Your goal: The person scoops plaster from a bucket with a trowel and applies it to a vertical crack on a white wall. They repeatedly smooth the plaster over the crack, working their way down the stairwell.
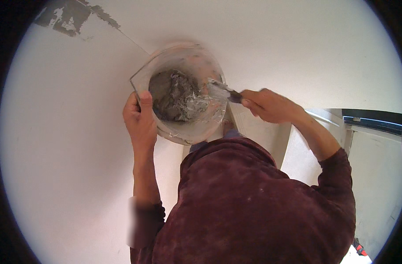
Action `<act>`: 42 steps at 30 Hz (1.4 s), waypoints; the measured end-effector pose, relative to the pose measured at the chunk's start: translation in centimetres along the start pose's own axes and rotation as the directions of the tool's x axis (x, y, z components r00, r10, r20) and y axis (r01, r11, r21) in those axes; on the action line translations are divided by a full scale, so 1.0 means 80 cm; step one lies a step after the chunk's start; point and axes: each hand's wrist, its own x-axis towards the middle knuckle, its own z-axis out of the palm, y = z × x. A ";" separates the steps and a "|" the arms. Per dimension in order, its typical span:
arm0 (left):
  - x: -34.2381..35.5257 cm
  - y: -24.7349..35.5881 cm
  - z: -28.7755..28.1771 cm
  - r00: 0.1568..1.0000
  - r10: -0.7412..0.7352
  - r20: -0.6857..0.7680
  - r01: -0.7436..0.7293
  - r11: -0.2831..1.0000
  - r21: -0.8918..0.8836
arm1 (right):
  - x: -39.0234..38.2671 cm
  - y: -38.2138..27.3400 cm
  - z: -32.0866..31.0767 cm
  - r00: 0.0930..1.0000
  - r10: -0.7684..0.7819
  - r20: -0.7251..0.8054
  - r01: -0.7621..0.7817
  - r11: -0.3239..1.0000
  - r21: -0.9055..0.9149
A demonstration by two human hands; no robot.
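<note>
A lumpy grey paste (177, 94) is contained in the round, whitish, smeared plastic bucket (192, 57). At the bucket's right inner wall, the paste-smeared flat blade of a dark-handled putty knife (219, 89) is seen; its handle is gripped by the right hand (269, 104), just outside the bucket's right rim, presumably so that paste can be reached. The bucket's left rim is clasped by the left hand (141, 112), thumb uppermost, probably so that the bucket is steadied against the blade. Thus the bucket is held between the 2 hands. Beyond the bucket, to its upper left, ragged grey patches (69, 17) are shown on the pale wall (69, 88).
</note>
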 end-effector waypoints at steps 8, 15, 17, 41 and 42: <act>0.004 0.021 0.017 1.000 0.014 -0.024 -0.013 0.998 0.068 | 0.043 -0.024 -0.002 0.982 -0.078 0.173 0.121 0.959 -0.257; 0.011 0.011 0.004 1.000 0.018 0.019 -0.021 0.989 0.149 | 0.049 -0.029 -0.007 0.957 -0.138 0.255 0.195 0.957 -0.215; 0.013 0.011 0.008 1.000 0.006 0.006 -0.006 0.988 0.154 | 0.050 -0.031 -0.012 0.932 -0.196 0.304 0.244 0.962 -0.126; -0.010 -0.112 0.009 0.983 -0.176 0.055 0.177 0.984 -0.018 | 0.066 -0.185 -0.098 0.715 -0.512 -0.476 0.696 0.583 0.419; -0.009 -0.127 0.014 0.980 -0.193 0.054 0.192 0.981 0.026 | 0.080 -0.218 -0.113 0.618 -0.535 -0.577 0.773 0.547 0.321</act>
